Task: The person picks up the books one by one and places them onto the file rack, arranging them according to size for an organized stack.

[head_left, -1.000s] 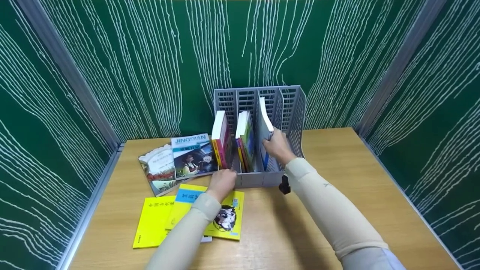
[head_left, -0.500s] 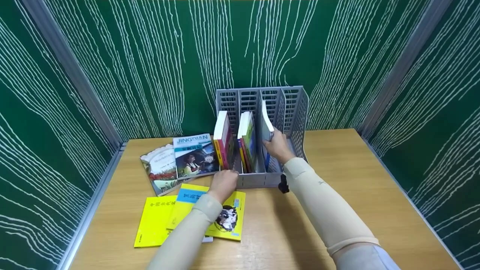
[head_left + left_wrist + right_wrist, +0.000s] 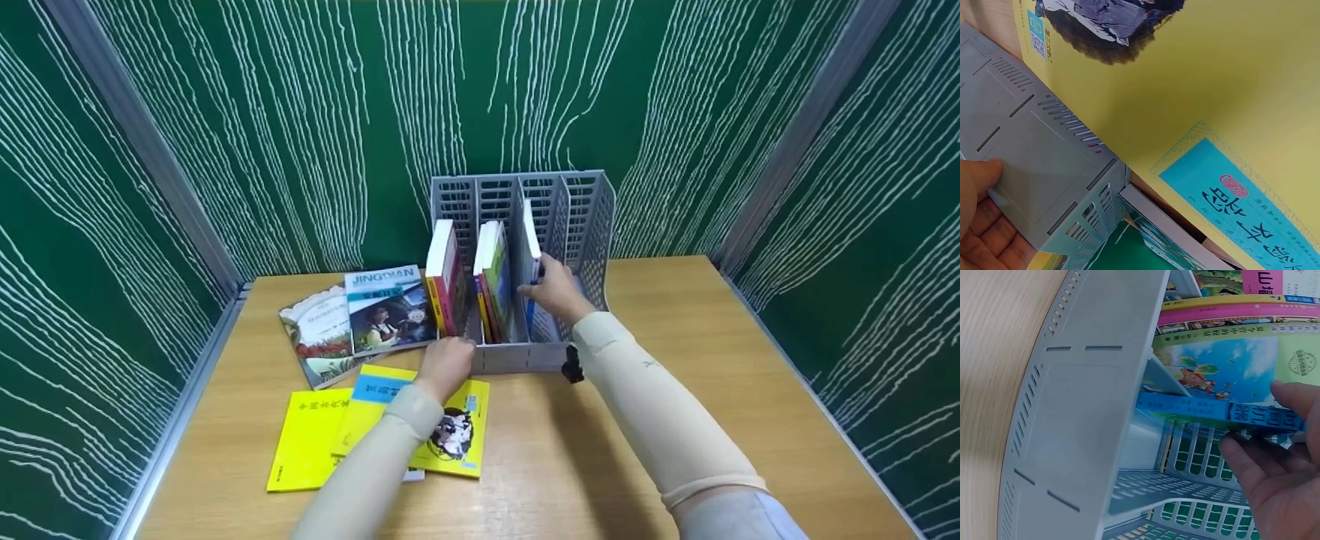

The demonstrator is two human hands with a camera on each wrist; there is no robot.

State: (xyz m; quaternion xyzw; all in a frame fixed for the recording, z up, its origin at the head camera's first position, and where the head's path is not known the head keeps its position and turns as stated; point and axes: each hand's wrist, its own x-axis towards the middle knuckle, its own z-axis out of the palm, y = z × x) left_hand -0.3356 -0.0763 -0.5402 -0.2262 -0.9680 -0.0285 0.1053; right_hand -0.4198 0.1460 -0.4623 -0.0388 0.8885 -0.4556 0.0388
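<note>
In the head view a grey desktop file rack [image 3: 517, 358] with upright compartments stands at the back of the table. My left hand [image 3: 448, 366] grips its front left corner; in the left wrist view the thumb [image 3: 985, 171] lies on the rack's grey panel. A book with a blue spine [image 3: 1207, 409] stands in the third compartment from the left. My right hand [image 3: 556, 289] is around that book, thumb on one side and fingers on the other, spread with small gaps to it. Several books [image 3: 491, 262] fill the second compartment, and more books [image 3: 444, 274] the first.
Yellow books [image 3: 304, 442] overlap on the table at the front left, below my left forearm. Two picture-covered books [image 3: 386, 311] lie left of the rack. Green walls with white lines [image 3: 300, 135] enclose the table. A black clip-like item [image 3: 572, 365] shows by the right wrist.
The right thumb and fingers have spread a little from the blue-spined book, which now stands straighter in its compartment. The left hand keeps its hold on the rack.
</note>
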